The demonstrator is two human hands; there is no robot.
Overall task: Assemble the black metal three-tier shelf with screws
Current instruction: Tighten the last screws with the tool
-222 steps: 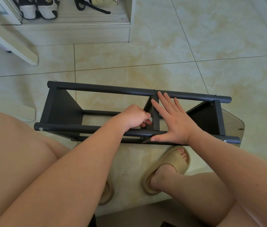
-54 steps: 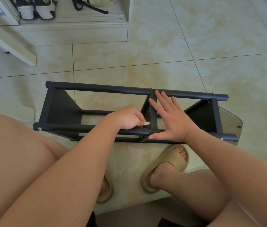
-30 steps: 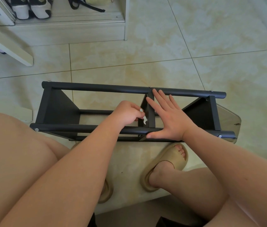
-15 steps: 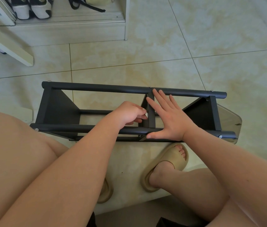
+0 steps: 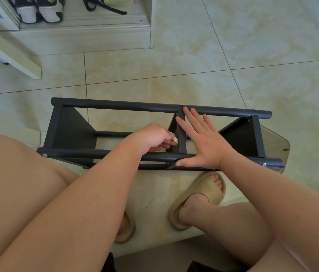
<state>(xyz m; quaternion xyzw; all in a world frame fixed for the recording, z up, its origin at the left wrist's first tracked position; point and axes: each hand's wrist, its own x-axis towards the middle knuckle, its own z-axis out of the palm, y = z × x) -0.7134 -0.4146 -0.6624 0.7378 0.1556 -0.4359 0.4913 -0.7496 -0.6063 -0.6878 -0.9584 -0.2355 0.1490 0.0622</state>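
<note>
You find no lettering, label, brand mark, number or sign that can be read here, neither on the black shelf [image 5: 115,106] nor on anything around it.

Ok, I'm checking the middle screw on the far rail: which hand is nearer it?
The right hand. Its fingertips reach the far rail right beside the screw; the left hand is farther off, left of the middle crossbar, pinching a small pale tool.
</note>
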